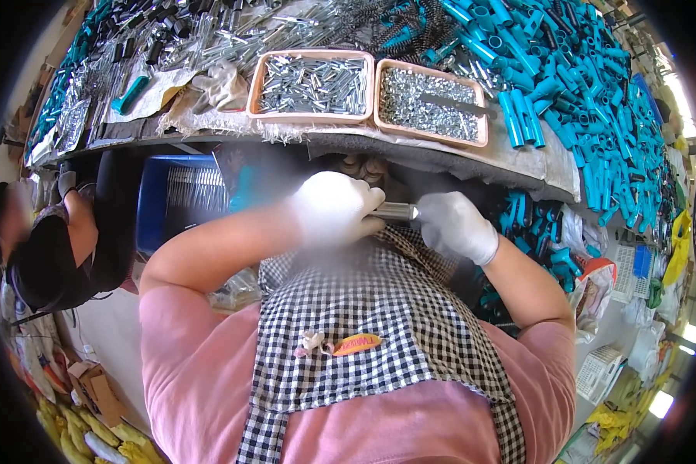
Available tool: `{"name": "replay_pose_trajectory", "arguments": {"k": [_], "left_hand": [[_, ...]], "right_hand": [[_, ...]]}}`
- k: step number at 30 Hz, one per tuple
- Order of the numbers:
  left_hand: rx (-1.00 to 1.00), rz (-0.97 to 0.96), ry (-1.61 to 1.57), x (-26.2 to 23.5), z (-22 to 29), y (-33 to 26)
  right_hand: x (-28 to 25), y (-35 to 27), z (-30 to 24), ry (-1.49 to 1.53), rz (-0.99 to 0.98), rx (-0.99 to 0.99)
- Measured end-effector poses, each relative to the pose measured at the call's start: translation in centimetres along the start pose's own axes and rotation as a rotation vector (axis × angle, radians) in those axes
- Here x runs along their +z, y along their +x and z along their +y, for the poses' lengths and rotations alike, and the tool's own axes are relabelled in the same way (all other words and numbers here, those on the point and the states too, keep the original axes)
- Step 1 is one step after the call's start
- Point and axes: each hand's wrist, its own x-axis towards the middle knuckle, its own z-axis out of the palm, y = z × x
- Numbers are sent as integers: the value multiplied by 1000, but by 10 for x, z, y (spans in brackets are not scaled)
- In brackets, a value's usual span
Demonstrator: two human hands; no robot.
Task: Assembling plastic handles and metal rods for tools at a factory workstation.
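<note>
White gloves cover both hands, which meet in front of my chest below the bench edge. A short silvery metal tube (395, 210) lies sideways between them. My left hand (337, 207) is closed with its fingers wrapped round the tube's left end. My right hand (458, 226) is closed at the tube's right end; its fingertips are blurred, and whether it grips the tube or a small part there cannot be made out. Beyond the hands stand a tray of metal pins (314, 87) and a tray of small metal parts (429, 103) with a flat strip (455, 104) across it.
Teal plastic tubes (572, 100) heap over the bench's right side. Metal rods (247, 35) and a crumpled glove (218, 87) lie at the far left. Below the bench, a blue crate (148, 203) holds metal pieces. Another person (50, 255) sits at the left.
</note>
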Motion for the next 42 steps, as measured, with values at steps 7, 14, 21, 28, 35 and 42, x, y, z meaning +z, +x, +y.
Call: {"name": "replay_pose_trajectory", "arguments": {"k": [7,14,21,28,35,42], "left_hand": [[0,-8,-13,1,0,-3],[10,5,25,1,3,-3],[-58,-174,-119,-5,-3,3],[41,27,133,5,4,-2],[192,261,439,-3,12,-9],[-340,906,-1187,-43,10,6]], "right_hand": [[18,-11,-13,-458,286,-568],[2,-4,2,446,-367,545],[17,-4,0,-668,267,-755],[21,1,6,423,-213,190],[29,7,18,735,-358,355],[9,15,11,-60,93,-555]]}}
